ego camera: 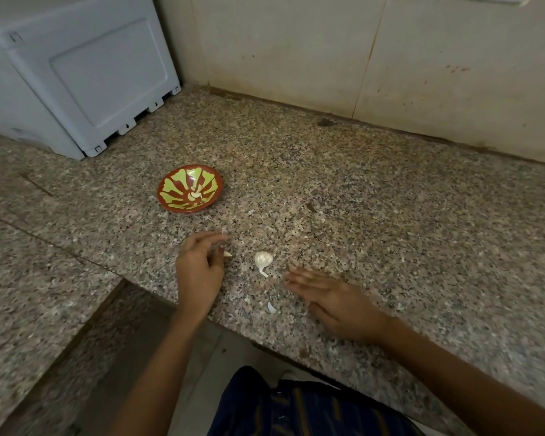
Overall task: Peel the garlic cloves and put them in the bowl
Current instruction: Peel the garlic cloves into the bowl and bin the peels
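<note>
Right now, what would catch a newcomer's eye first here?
The red bowl with yellow-green pattern stands out on the speckled counter, peeled cloves inside. Nearer, a white garlic bulb lies between the two hands, and the left hand holds a small clove.

left hand pinches clove | right hand flat, blurred | garlic bulb between hands | bowl holds cloves

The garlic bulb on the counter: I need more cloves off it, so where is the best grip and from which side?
Grip the round body of the garlic bulb, probably from above with the right hand, which lies open beside it. The bulb lies on its side, its thin stem pointing toward the counter edge; the stem looks too slim to hold firmly.
</note>
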